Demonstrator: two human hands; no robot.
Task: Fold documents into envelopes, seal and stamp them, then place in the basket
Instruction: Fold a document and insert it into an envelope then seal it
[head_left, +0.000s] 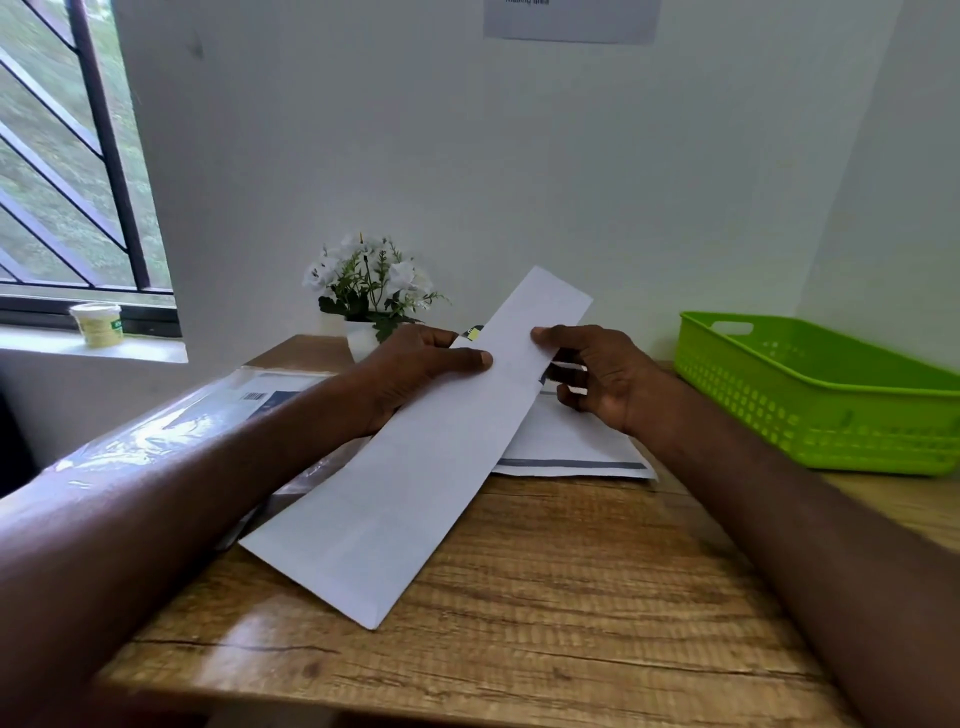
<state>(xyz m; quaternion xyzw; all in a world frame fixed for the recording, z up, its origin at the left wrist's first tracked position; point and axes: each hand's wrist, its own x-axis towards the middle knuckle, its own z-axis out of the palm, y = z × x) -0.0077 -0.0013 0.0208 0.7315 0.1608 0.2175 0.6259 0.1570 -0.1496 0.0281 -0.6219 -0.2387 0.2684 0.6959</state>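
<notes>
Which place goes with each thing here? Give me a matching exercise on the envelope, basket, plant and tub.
Things:
1. envelope
2. basket
3. plant
4. tub

Places:
A. on the windowsill, far left
B. held in both hands over the table's middle
C. on the table's right side
D. at the table's back edge, against the wall

Pairs: 1-B, 2-C, 3-D, 4-A

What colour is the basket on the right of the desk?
Bright lime green, with perforated sides; the head view shows the basket.
</notes>
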